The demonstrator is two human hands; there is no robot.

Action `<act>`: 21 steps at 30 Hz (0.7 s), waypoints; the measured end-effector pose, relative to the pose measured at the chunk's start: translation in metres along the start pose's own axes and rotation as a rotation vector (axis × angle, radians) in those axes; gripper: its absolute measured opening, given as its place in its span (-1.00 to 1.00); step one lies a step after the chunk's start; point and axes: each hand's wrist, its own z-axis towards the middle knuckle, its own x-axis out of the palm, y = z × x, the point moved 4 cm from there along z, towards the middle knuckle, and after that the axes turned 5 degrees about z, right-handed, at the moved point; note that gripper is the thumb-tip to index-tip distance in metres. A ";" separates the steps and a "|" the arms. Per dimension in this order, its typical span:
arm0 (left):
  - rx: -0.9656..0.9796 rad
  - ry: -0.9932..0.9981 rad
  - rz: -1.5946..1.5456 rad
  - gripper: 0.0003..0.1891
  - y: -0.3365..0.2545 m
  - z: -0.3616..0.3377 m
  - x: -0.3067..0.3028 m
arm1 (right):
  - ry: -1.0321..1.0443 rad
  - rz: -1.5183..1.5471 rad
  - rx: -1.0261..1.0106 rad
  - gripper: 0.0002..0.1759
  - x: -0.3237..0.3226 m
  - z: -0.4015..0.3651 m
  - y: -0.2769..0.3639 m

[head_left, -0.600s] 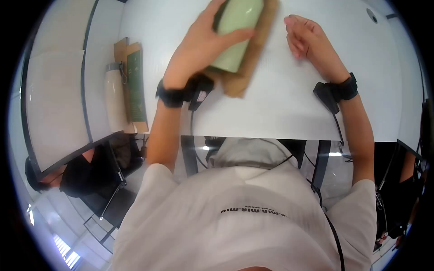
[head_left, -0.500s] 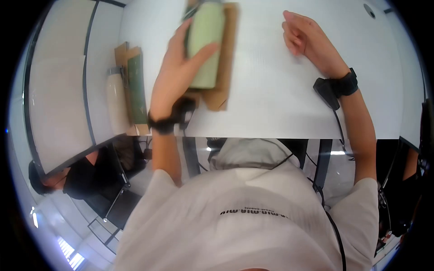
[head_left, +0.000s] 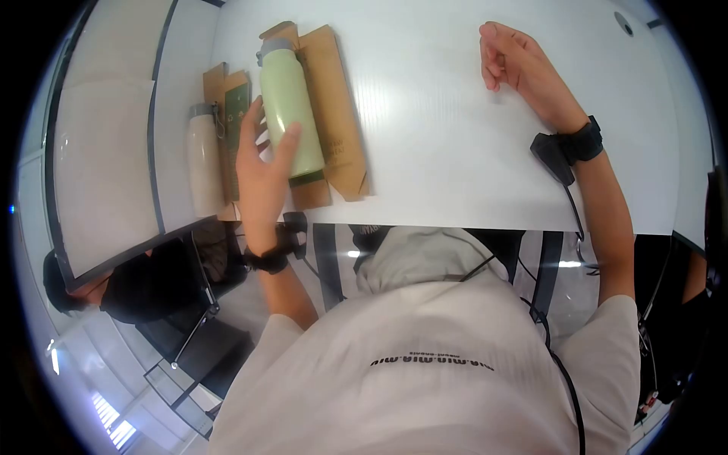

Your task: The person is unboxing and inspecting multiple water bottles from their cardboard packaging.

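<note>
My left hand is beside a pale green bottle with a grey cap. Its fingers are apart along the bottle's left side, and the thumb overlaps the lower body. The bottle lies slightly tilted on a flattened brown cardboard box. Over the right side of the white table, my right hand is loosely curled, with no object visible in it. Both wrists wear black straps with small devices.
At the table's left edge, a cream bottle with a grey cap lies beside another cardboard box with a green face. A partition panel borders the left side. A person sits beyond it. A cable hole is at upper right.
The green bottle and its cardboard have shifted left and nearer to me, beside the cream bottle. My left hand has moved the same way, to the bottle's lower left. My right hand is nearly still.
</note>
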 end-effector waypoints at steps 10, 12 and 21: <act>0.077 -0.054 0.005 -0.21 -0.006 -0.012 0.011 | -0.008 -0.013 -0.045 -0.58 -0.006 0.001 -0.009; 0.090 -0.052 0.026 -0.24 -0.003 -0.008 0.006 | -0.010 -0.049 -0.069 -0.57 -0.006 0.005 -0.010; 0.390 -0.747 0.343 -0.78 0.010 -0.038 -0.084 | -0.015 -0.022 -0.003 -0.56 0.002 0.004 0.002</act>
